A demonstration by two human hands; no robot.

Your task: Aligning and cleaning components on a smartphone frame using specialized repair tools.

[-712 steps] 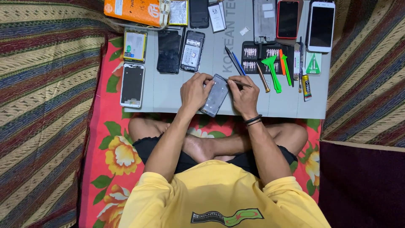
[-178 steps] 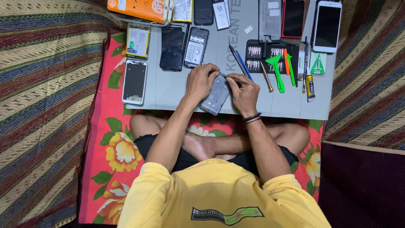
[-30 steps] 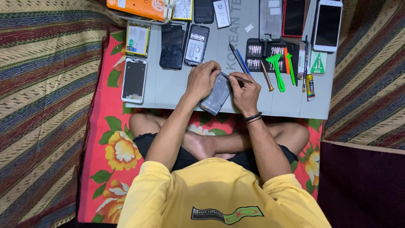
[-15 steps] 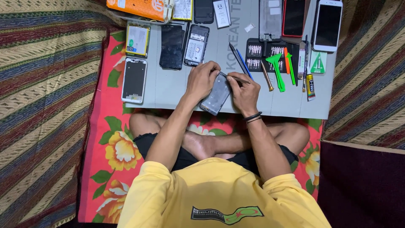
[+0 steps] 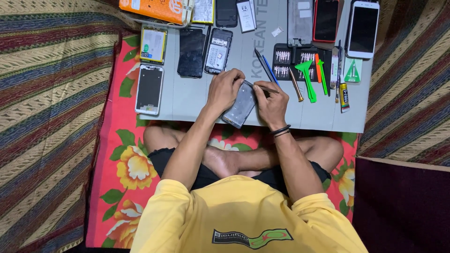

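Holding the opened phone (image 5: 240,104) tilted at the grey mat's (image 5: 197,100) near edge, left hand (image 5: 224,89) clamps its far end, right hand (image 5: 271,100) pinches a thin tool (image 5: 264,87). Looks light, stiff, fragile; grab the side edges.

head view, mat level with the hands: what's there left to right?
White phone frame → left hand → grey phone → right hand → brass-handled screwdriver → green pry tool → glue tube.
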